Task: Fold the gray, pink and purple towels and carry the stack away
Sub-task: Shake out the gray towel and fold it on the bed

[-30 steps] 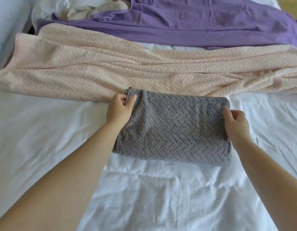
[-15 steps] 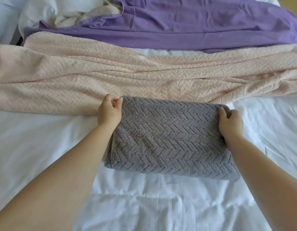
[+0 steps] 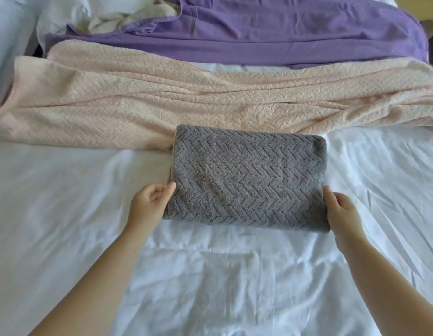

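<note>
The gray towel sits folded into a thick rectangle on the white bed sheet, squarely between the two hands. The left hand is at its near left corner, fingers loosely curled, thumb tip just touching the edge, nothing pinched; the right hand lies against the near right edge, fingers fairly straight along the side, pressing rather than gripping as far as I can make out; to my eye both hands bracket the bundle to square its sides, so it makes a flat base for a stack. Just beyond the hands, touching the gray towel's far edge, the pink towel sprawls unfolded across the bed, rumpled in long ridges; farther beyond lies the purple towel, also spread loose, with a cream cloth bunched at its far left; one towel done by the look of it, two to go, and the pink one is the nearest reach.
</note>
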### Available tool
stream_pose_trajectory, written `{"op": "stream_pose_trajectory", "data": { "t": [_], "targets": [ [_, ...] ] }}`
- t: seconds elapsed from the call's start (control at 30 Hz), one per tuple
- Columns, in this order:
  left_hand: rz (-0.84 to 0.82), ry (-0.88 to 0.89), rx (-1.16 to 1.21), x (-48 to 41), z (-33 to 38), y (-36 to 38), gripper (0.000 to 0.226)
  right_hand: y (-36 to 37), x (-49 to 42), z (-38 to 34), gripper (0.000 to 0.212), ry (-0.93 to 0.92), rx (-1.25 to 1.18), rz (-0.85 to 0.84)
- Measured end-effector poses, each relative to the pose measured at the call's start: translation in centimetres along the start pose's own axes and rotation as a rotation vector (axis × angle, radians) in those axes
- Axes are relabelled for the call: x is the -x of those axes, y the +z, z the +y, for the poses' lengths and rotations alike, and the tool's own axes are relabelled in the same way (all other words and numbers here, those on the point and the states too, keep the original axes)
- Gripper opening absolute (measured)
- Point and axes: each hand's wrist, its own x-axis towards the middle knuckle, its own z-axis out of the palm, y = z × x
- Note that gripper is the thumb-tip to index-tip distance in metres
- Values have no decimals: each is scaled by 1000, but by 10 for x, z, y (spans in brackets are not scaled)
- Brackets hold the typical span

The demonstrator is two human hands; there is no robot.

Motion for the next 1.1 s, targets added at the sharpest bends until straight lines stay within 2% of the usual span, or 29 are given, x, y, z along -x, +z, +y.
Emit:
{"op": "stream_pose_trajectory", "data": {
  "t": [0.07, 0.2, 0.33, 0.47, 0.57, 0.63, 0.7, 0.9, 1.0, 1.1],
  "targets": [
    [33, 38, -48, 17, -9, 4, 33, 2, 13, 11, 32, -1, -43, 9],
    [174, 329, -229, 36, -13, 13, 40, 12, 31, 21, 34, -36, -26, 6],
    [245, 192, -2, 50, 9, 26, 18, 10, 32, 10, 35, -112, -44, 97],
    [316, 317, 157, 43, 56, 18, 14, -4, 20, -18, 34, -189, -151, 278],
    [264, 232, 166, 33, 49, 17, 19, -3, 14, -20, 32, -231, -92, 273],
    [196, 73, 89, 31, 20, 21, 21, 6, 14, -6, 31, -215, 60, 163],
    [171, 2, 24, 32, -7, 26, 22, 15, 14, 11, 32, -149, 150, 61],
    [150, 22, 107, 17, 2, 25, 20, 12, 1, 10, 40, -130, 92, 104],
    [124, 43, 73, -5, 24, 26, 38, 11, -11, -12, 50, -200, 31, 160],
    [41, 63, 35, -37, 48, 29, 54, 16, -34, -37, 62, -186, -1, 92]
  ]
}}
